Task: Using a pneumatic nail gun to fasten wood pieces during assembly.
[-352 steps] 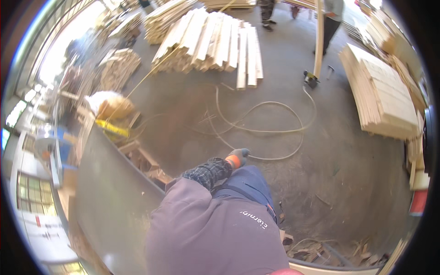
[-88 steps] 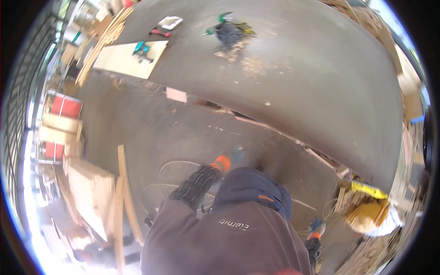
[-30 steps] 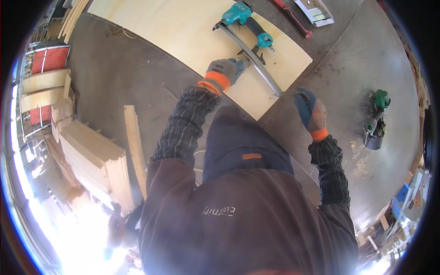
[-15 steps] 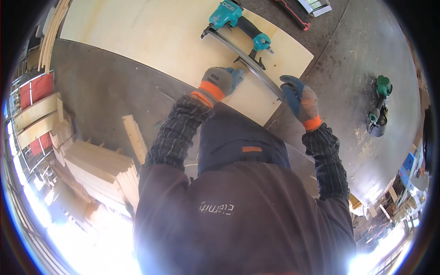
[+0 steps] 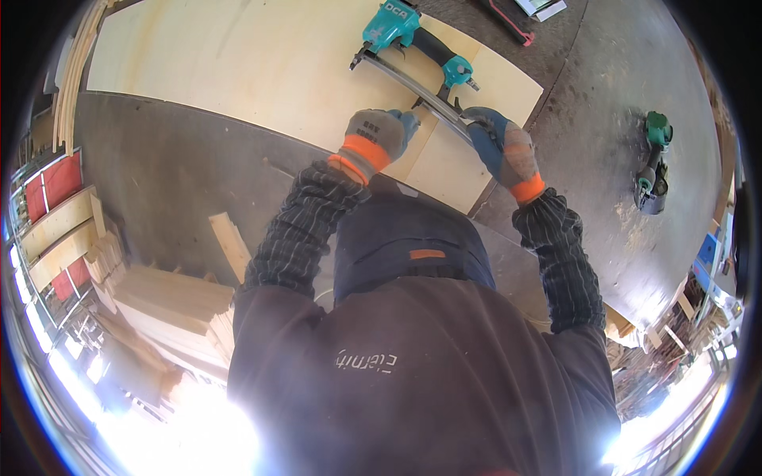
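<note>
A teal and black pneumatic nail gun (image 5: 390, 30) lies on its side on a pale plywood sheet (image 5: 206, 55), its long silver magazine angled down toward me. My left hand (image 5: 379, 139), in a grey, blue and orange glove, rests curled at the sheet beside the magazine; whether anything is inside its fingers is hidden. My right hand (image 5: 504, 155), gloved the same way, has its fingers closed on the lower end of the magazine, covering that end.
A green and black tool (image 5: 657, 131) lies on the grey metal tabletop (image 5: 615, 87) at right. A red-handled tool (image 5: 508, 24) and white box (image 5: 541, 8) lie beyond the sheet. Bundled strips (image 5: 75, 79), stacked boards (image 5: 167, 297) and a red slatted rack (image 5: 48, 194) stand left.
The view has turned from the workshop floor to the plywood and nail gun. Over the last second my right hand has risen from beside the magazine and closed on its end.
</note>
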A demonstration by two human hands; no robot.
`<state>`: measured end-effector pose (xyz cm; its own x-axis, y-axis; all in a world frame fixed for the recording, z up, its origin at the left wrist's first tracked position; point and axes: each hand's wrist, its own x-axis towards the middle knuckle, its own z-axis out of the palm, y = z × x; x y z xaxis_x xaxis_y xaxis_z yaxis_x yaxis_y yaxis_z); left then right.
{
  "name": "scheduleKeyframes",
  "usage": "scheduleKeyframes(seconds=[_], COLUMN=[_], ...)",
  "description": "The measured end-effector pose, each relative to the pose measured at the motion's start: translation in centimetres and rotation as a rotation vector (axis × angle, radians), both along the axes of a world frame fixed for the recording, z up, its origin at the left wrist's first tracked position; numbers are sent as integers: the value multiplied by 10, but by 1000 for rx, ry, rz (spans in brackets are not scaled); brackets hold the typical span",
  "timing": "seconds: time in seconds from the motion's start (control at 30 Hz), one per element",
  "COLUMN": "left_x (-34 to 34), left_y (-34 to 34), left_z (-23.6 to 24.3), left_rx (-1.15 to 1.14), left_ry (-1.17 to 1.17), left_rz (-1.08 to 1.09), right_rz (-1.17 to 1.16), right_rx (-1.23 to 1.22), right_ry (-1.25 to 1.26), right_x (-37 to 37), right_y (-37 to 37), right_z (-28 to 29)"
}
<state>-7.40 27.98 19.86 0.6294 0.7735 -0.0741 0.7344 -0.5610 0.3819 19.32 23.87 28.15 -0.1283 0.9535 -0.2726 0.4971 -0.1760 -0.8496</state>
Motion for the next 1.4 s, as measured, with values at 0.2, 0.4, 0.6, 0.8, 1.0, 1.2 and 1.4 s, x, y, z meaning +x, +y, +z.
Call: scheduleKeyframes(seconds=[0.2,0.4,0.6,0.8,1.0,1.2,1.4], left_x=[-1,-15,-44,-60,-59,-77,-73], left_y=[9,7,0,9,5,21,42], left_z=[16,45,50,90,86,103,145], left_rx=[2,-154,-685,-1205,-1049,-733,-656], left_ry=[108,-55,-532,-878,-866,-733,-728], left_rz=[-43,142,552,841,899,772,661], right_rz=[-54,10,52,136,165,-152,-217], right_rx=[72,492,357,277,41,-485,-591], right_ry=[-65,-416,-650,-820,-577,127,446], right_x=[-3,-13,-33,-38,-36,-46,-54], right_y=[17,60,103,126,119,96,65], right_z=[-9,-13,-45,-68,-75,-34,-12])
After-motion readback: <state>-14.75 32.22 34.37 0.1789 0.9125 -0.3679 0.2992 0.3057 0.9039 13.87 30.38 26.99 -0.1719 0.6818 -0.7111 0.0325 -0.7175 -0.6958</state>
